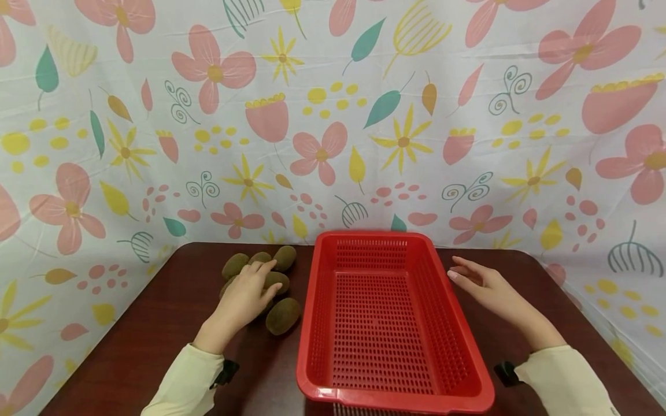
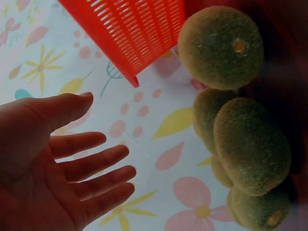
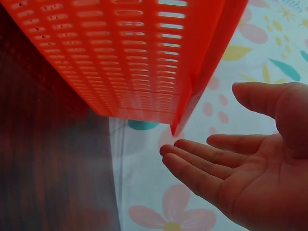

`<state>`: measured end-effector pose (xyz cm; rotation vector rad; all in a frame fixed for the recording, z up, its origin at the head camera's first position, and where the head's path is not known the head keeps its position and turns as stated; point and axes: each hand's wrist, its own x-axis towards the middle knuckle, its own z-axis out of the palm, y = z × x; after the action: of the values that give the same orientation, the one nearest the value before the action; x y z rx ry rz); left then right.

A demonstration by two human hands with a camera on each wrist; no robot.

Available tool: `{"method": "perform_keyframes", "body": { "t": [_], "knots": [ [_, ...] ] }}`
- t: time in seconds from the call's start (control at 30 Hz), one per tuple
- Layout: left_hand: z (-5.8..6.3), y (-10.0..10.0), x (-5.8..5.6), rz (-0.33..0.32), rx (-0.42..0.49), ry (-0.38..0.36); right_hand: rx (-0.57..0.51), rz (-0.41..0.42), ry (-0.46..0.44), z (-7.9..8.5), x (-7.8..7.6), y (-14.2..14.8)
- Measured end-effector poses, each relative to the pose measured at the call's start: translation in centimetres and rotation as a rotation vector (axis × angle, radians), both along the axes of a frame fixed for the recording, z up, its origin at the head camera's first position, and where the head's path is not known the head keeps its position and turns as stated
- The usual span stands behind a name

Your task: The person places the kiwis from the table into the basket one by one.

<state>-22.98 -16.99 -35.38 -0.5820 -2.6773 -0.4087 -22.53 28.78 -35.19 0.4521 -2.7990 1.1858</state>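
Observation:
My left hand [image 1: 245, 293] hovers over a cluster of several brown fuzzy kiwifruit [image 1: 282, 316] on the left of the table. In the left wrist view its fingers are extended and apart from the kiwifruit [image 2: 252, 147], with nothing held. A red plastic basket [image 1: 377, 397] with slotted walls stands at the middle, no fruit inside. To the basket's right, my right hand [image 1: 491, 292] is held in the air near the rim. The right wrist view shows that hand [image 3: 245, 168] with fingers extended and empty, close beside the basket wall [image 3: 130, 57].
The dark wooden table [image 1: 130, 346] carries the basket and fruit. A white cloth [image 1: 322, 69] printed with flowers and leaves hangs behind the table and along its sides. The basket's tall rim stands between my two hands.

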Motion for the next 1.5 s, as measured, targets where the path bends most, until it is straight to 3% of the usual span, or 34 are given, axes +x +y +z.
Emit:
{"method": "perform_keyframes", "body": {
  "t": [0.4, 0.63, 0.97, 1.37, 1.5],
  "knots": [
    [-1.4, 0.0, -0.2, -0.026, 0.046, -0.21, -0.199, 0.014, -0.168, -1.0, 0.3, 0.4],
    [-1.9, 0.4, -0.4, -0.043, 0.086, -0.308, -0.238, 0.006, -0.229, -1.1, 0.4, 0.4],
    [-3.2, 0.6, -0.6, -0.069, 0.101, -0.337, -0.241, 0.001, -0.248, -1.5, 0.3, 0.2],
    [-3.7, 0.7, -0.7, -0.057, 0.085, -0.388, -0.255, 0.007, -0.246, -1.5, 0.1, 0.1],
    [-3.8, 0.8, -0.8, -0.067, 0.073, -0.374, -0.262, 0.018, -0.233, -1.4, 0.2, 0.1]
  ]
}}
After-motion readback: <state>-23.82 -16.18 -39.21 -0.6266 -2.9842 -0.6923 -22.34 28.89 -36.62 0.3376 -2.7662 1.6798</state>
